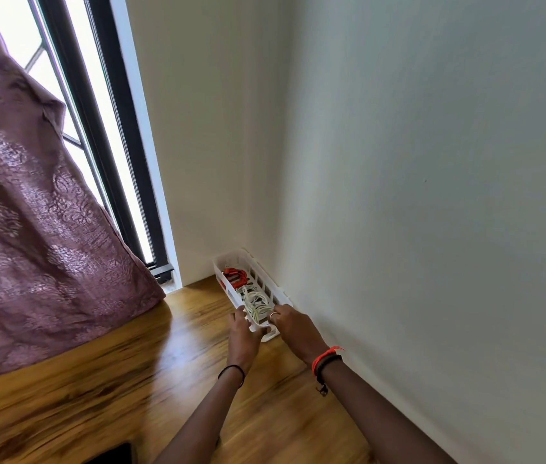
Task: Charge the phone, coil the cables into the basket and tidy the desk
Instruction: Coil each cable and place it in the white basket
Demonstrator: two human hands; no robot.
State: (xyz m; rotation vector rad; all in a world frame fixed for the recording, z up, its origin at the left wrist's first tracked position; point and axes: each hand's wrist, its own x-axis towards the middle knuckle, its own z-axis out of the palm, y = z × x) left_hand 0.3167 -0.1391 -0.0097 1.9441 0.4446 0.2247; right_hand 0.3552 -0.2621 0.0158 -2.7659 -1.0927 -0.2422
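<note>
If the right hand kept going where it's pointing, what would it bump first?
The right hand would probably meet the coiled white cable in the white basket first; depth is unclear.

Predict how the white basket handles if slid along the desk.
Probably light: the basket looks like thin slotted plastic and holds only a red cable and a white cable. It likely slides easily on the glossy desk. Being low and long, it seems unlikely to tip, though the loose coils may shift.
</note>
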